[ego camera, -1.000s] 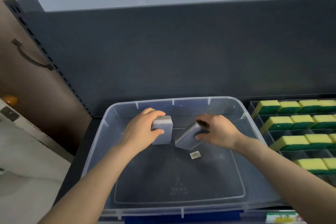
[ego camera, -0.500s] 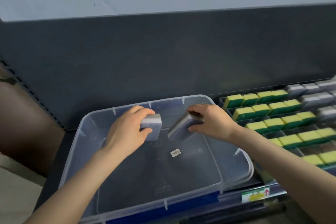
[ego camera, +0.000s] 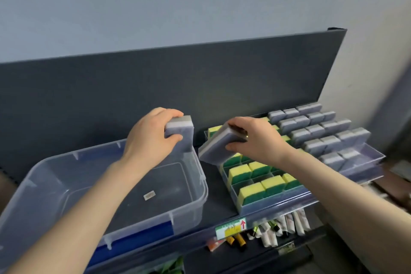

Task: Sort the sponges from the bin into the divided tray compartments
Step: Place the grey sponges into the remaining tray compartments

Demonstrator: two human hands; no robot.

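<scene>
**A:** What's in front of you?
**B:** A dark shelf with a tall back panel [ego camera: 155,84] against a pale wall [ego camera: 200,2]. Your clear bin [ego camera: 44,173] sits on the left and the divided tray [ego camera: 278,203] is just beside it on the right.
**A:** And your hands?
**B:** Your left hand [ego camera: 149,138] clamps fingers and thumb on a grey sponge [ego camera: 180,131], upright above the bin's far right corner. Your right hand [ego camera: 255,140] grips a second grey sponge [ego camera: 218,144], tilted over the tray's left edge.
**A:** The tray?
**B:** Yellow-green sponges [ego camera: 251,191] stand in its left compartments and more grey sponges [ego camera: 311,133] in its right. A small label [ego camera: 149,195], possibly a sticker, lies on the bin floor
</scene>
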